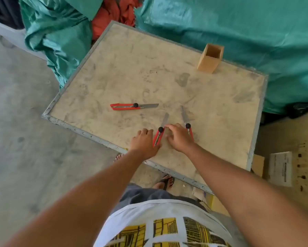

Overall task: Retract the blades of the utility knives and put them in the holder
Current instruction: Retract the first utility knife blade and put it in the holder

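Note:
Three red utility knives lie on the worn table (220, 111), all with their blades out. The left knife (130, 106) lies crosswise, apart from my hands. The middle knife (159, 135) points away from me. My left hand (143, 142) rests against its handle, with the thumb at the rear end. My right hand (179, 138) hovers just right of it, fingers curled near the black knob. That hand partly hides the handle of the right knife (187, 124). An upright wooden holder (207, 61) stands at the table's far edge and looks empty.
Green tarpaulin (238, 32) and orange cloth (114, 13) are bunched behind the table. Cardboard boxes (280, 168) sit on the floor to the right. My sandalled feet (166, 180) stand at the near metal edge of the table.

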Tool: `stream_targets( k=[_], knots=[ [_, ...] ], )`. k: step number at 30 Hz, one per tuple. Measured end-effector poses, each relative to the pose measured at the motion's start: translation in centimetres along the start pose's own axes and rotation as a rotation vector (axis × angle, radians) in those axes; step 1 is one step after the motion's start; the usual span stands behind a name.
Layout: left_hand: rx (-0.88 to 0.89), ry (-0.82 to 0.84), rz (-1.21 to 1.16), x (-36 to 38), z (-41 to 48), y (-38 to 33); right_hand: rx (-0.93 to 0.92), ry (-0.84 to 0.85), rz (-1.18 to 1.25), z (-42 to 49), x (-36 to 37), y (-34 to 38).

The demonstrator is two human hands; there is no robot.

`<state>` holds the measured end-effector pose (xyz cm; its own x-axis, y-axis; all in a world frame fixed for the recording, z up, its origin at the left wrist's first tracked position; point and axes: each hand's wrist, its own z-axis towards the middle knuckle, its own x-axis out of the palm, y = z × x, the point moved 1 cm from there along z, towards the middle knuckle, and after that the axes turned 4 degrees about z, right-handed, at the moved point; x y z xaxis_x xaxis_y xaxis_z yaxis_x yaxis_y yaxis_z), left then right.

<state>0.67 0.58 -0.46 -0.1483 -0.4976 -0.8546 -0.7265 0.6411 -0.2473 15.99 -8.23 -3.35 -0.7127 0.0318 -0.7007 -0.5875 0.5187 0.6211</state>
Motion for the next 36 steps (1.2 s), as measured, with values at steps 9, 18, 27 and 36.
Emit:
stream_targets(
  k=[9, 18, 27, 36],
  knots=[
    [-0.082, -0.001, -0.238, 2.1, -0.2, -0.4, 0.178, -0.086, 0.218, 0.9, 1.1, 0.9],
    [0.016, -0.018, -0.479, -0.6, 0.9, 1.0, 0.384, -0.209, 0.784, 2.1, -0.8, 3.2],
    [0.268, 0.189, -0.768, -12.4, 1.8, 2.8, 0.213, -0.391, 0.901, 3.1, -11.0, 9.8],
    [0.367, 0.189, -0.978, -18.2, 5.3, 4.4, 0.109, -0.475, 0.850, 5.4, -14.7, 13.8]
  ],
)
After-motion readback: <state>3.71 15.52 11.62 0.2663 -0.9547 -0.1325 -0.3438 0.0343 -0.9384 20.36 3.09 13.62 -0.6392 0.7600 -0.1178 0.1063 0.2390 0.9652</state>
